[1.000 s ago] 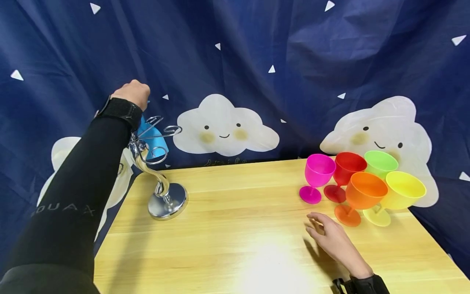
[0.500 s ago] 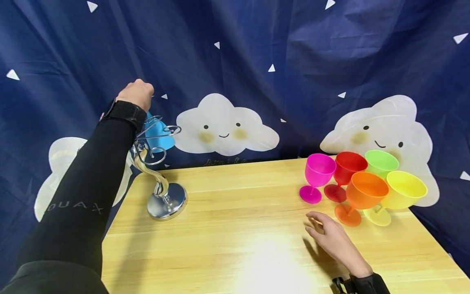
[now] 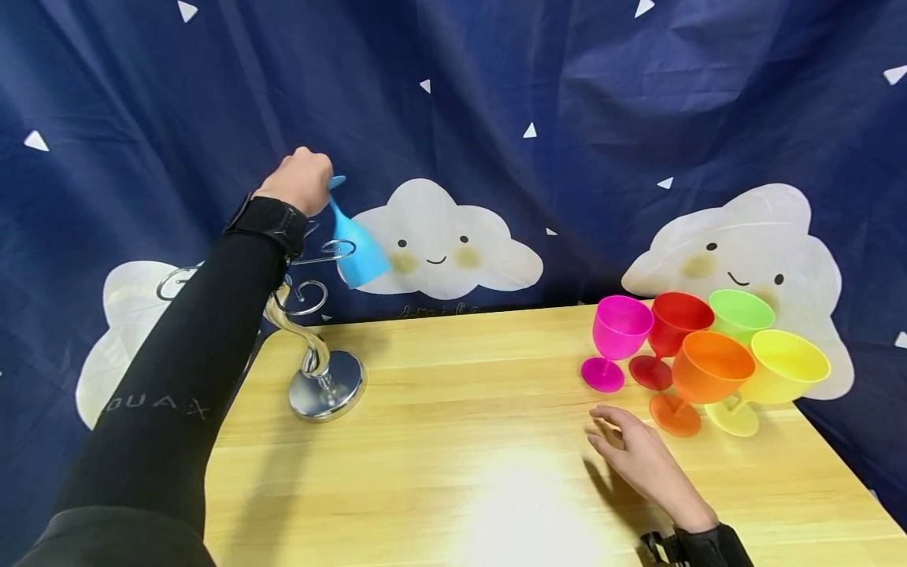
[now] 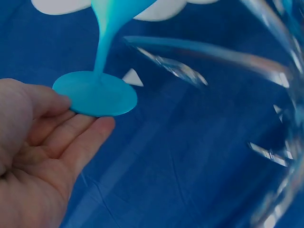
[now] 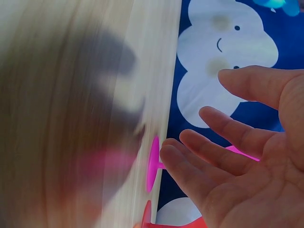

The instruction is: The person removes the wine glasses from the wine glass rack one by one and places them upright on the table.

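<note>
My left hand [image 3: 298, 181] pinches a blue plastic goblet [image 3: 360, 252] by its foot, with the bowl hanging mouth-down. The left wrist view shows thumb and fingers on the edge of the goblet's round foot [image 4: 95, 97]. Just beside it stands a metal goblet rack [image 3: 327, 386] with curled wire arms, partly hidden behind my forearm. My right hand [image 3: 641, 465] hovers low over the table with relaxed fingers, holding nothing. Nearest to it are the magenta goblet [image 3: 620, 331] and the orange goblet [image 3: 708, 370]; in the right wrist view the magenta goblet's foot [image 5: 152, 166] shows beyond the fingertips.
Behind the front ones, red [image 3: 676, 323], green [image 3: 740, 315] and yellow [image 3: 786, 366] goblets stand upright in a cluster at the table's right. The wooden table [image 3: 439, 425] ends at a dark blue curtain [image 3: 482, 71] with cloud faces.
My left hand has moved to the right with the blue goblet, carrying it from among the rack's wire arms to their right side. The right hand has stayed in place.
</note>
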Demonstrator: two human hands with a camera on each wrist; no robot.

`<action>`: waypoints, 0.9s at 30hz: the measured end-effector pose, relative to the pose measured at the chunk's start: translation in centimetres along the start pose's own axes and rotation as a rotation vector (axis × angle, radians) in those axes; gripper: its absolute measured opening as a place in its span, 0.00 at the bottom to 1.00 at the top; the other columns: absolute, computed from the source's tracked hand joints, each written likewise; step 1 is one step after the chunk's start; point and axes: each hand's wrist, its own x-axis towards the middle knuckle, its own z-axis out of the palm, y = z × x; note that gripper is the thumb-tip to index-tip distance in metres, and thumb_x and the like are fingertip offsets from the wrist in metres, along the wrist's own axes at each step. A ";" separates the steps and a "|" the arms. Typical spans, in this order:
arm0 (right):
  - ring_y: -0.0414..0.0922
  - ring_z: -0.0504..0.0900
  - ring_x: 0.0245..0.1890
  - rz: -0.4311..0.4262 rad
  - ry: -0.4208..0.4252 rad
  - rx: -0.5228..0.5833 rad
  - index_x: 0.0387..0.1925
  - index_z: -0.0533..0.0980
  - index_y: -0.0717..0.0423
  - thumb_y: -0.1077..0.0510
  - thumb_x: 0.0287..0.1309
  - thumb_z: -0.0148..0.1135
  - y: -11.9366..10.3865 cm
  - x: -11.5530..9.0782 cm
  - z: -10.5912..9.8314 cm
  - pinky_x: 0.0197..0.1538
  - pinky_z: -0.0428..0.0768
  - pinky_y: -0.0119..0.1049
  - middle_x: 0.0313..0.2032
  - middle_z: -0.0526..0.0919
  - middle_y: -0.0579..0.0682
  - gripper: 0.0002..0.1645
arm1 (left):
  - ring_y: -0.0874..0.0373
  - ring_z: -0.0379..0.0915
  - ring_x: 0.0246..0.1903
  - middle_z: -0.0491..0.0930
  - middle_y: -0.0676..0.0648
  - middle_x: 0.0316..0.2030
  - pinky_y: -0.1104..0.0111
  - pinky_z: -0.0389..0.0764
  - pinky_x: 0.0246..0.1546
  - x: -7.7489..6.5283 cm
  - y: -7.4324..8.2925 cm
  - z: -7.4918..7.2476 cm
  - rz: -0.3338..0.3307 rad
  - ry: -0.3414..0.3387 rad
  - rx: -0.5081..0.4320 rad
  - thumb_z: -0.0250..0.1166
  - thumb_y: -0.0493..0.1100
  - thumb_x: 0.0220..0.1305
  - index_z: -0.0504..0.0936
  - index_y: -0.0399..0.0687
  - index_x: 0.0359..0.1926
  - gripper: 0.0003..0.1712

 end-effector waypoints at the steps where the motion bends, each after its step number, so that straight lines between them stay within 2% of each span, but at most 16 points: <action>1: 0.70 0.86 0.57 -0.003 0.000 0.000 0.64 0.79 0.66 0.58 0.69 0.73 0.0 0.0 0.0 0.60 0.84 0.66 0.61 0.84 0.70 0.27 | 0.43 0.75 0.31 0.76 0.34 0.33 0.56 0.77 0.32 0.0 0.4 0.0 0.003 0.008 -0.018 0.53 0.26 0.75 0.85 0.26 0.45 0.13; 6: 0.70 0.85 0.59 0.004 -0.010 0.001 0.65 0.78 0.67 0.58 0.70 0.72 0.0 0.0 0.1 0.61 0.84 0.66 0.62 0.84 0.71 0.27 | 0.42 0.81 0.35 0.85 0.30 0.41 0.54 0.84 0.37 -0.5 2.6 0.2 0.024 0.040 -0.106 0.56 0.27 0.75 0.87 0.27 0.51 0.14; 9: 0.70 0.84 0.59 0.010 -0.013 -0.002 0.65 0.78 0.67 0.59 0.70 0.72 0.1 0.1 0.1 0.61 0.83 0.67 0.62 0.84 0.71 0.27 | 0.40 0.83 0.37 0.87 0.29 0.44 0.50 0.89 0.45 -0.9 3.8 0.3 0.054 0.051 -0.138 0.56 0.27 0.75 0.86 0.27 0.54 0.15; 13: 0.70 0.85 0.59 0.008 -0.014 0.002 0.65 0.78 0.67 0.59 0.70 0.72 0.1 0.2 0.1 0.61 0.84 0.66 0.62 0.83 0.72 0.27 | 0.41 0.81 0.35 0.85 0.30 0.40 0.54 0.87 0.41 -1.5 4.9 0.5 0.088 0.088 -0.202 0.51 0.27 0.76 0.87 0.28 0.53 0.18; 16: 0.70 0.85 0.59 0.006 -0.015 0.015 0.65 0.78 0.67 0.59 0.70 0.72 0.2 0.2 0.2 0.61 0.84 0.65 0.62 0.83 0.72 0.27 | 0.41 0.81 0.34 0.85 0.31 0.40 0.56 0.81 0.36 -2.3 5.3 0.5 0.088 0.128 -0.285 0.48 0.29 0.76 0.88 0.28 0.53 0.21; 17: 0.70 0.85 0.59 0.008 -0.016 0.020 0.65 0.78 0.67 0.59 0.70 0.72 0.2 0.3 0.2 0.61 0.84 0.65 0.62 0.83 0.72 0.27 | 0.40 0.83 0.36 0.87 0.30 0.42 0.56 0.84 0.39 -2.6 5.4 0.4 0.085 0.136 -0.314 0.48 0.30 0.77 0.88 0.28 0.54 0.21; 20: 0.70 0.85 0.59 0.016 -0.024 0.027 0.66 0.78 0.67 0.59 0.71 0.71 0.2 0.3 0.2 0.61 0.85 0.64 0.63 0.83 0.72 0.27 | 0.37 0.89 0.45 0.88 0.30 0.50 0.53 0.90 0.51 -3.4 5.7 0.3 0.048 0.120 -0.427 0.52 0.32 0.79 0.86 0.29 0.59 0.20; 22: 0.70 0.85 0.60 0.025 -0.034 0.028 0.66 0.77 0.67 0.58 0.71 0.71 0.2 0.4 0.2 0.62 0.84 0.64 0.63 0.82 0.72 0.28 | 0.37 0.90 0.49 0.88 0.30 0.53 0.53 0.91 0.56 -4.0 5.9 0.3 0.014 0.095 -0.518 0.55 0.34 0.80 0.85 0.29 0.61 0.19; 24: 0.70 0.85 0.60 0.034 -0.045 0.032 0.67 0.77 0.67 0.58 0.72 0.70 0.2 0.4 0.2 0.62 0.84 0.64 0.64 0.82 0.73 0.28 | 0.41 0.91 0.50 0.88 0.31 0.54 0.57 0.90 0.55 -4.6 6.1 0.3 -0.030 0.059 -0.636 0.58 0.36 0.81 0.84 0.31 0.63 0.19; 27: 0.71 0.84 0.60 0.037 -0.049 0.034 0.67 0.77 0.67 0.57 0.72 0.70 0.2 0.5 0.2 0.62 0.84 0.64 0.64 0.81 0.73 0.28 | 0.51 0.93 0.45 0.89 0.33 0.54 0.66 0.91 0.49 -5.5 6.5 0.6 -0.085 0.008 -0.816 0.61 0.39 0.81 0.84 0.33 0.63 0.18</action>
